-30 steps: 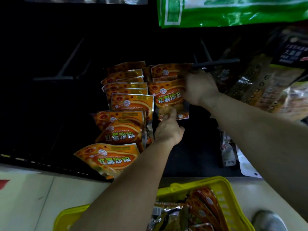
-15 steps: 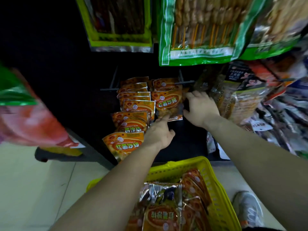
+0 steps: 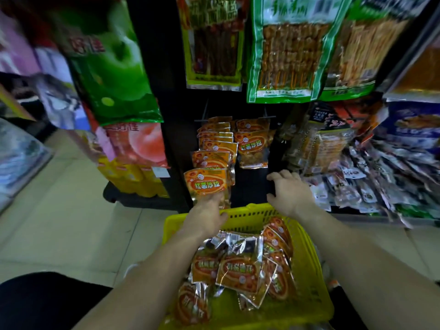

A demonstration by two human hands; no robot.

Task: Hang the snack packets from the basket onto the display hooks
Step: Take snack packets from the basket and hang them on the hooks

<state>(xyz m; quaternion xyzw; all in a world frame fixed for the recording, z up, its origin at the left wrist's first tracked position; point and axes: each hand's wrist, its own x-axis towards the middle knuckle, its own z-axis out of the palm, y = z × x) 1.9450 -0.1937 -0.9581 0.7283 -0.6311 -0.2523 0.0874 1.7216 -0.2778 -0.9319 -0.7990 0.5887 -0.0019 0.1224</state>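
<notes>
A yellow plastic basket (image 3: pixel 312 263) sits on the floor in front of me and holds several orange snack packets (image 3: pixel 240 270). On the dark rack, more orange packets hang in two rows from display hooks: a long left row (image 3: pixel 209 160) and a short right row (image 3: pixel 252 144). My left hand (image 3: pixel 207 215) hovers over the basket's far rim, just below the lowest hung packet, fingers loose and holding nothing. My right hand (image 3: pixel 289 191) is above the basket's far right corner, fingers spread, empty.
Large green skewer-snack bags (image 3: pixel 285 48) hang above the orange rows. Green and pink bags (image 3: pixel 119 75) fill the rack to the left. Many small packets (image 3: pixel 362 167) crowd the shelf on the right. Pale floor tiles (image 3: pixel 71 210) lie to the left.
Both hands have let go of the hung packets and pulled back down toward the basket. The view has tilted up and back, showing more of the rack and basket.
</notes>
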